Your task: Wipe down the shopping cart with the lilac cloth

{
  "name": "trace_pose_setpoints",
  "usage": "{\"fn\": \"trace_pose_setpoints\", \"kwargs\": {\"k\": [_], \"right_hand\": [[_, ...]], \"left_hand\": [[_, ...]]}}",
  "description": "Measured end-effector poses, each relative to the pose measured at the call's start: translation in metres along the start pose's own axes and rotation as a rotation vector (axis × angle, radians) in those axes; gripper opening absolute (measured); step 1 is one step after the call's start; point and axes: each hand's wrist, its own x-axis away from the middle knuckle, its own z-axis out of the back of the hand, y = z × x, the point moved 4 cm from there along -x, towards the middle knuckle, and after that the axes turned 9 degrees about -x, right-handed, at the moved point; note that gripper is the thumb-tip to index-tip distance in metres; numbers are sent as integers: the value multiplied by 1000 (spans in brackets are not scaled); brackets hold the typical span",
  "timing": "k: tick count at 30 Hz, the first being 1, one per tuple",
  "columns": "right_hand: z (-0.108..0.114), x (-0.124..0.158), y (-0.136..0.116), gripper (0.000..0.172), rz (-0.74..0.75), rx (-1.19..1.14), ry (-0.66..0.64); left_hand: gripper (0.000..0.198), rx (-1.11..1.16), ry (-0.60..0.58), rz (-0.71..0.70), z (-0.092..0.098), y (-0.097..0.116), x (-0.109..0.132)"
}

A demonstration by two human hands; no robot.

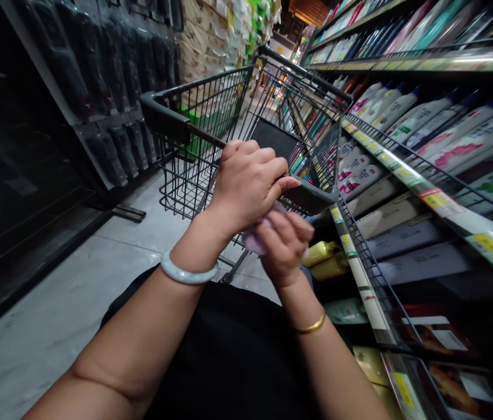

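My left hand (248, 182) is closed in a loose fist over the dark handle bar of a wire shopping cart (211, 111); a pale bangle sits on that wrist. Just below it, my right hand (285, 244) is closed on a small lilac cloth or tissue (251, 239), which peeks out between the two hands. A gold bangle circles the right wrist. Whether the left fingers actually grip the bar is hidden by the hand itself.
Shelves of white and pink bottles (430, 125) run along the right, with yellow price tags on the rails. Yellow bottles (322, 252) lie low by the cart. Dark hanging packets (97, 70) fill the left rack. Grey floor tiles (75, 291) stretch ahead.
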Motion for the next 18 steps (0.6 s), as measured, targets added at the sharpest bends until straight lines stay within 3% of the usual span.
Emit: {"fn": "trace_pose_setpoints", "kwargs": {"k": [3,9,11,15,18], "right_hand": [[11,-3,8,9,-81,35,65],[-23,13,-25,14,155,-78,-174],[-18,8,-20,13,127,-71,-135],[10,-5,7,7,-79,-10,68],[7,-4,3,10,-40,20,17]], "left_hand": [[60,-2,-6,0,0,0,0],[58,-25,35,-11,0,-2,2],[58,-30,46,-18,1,-2,2],[56,-22,44,-30,2,1,2],[54,18,20,-36,1,-2,2]]}}
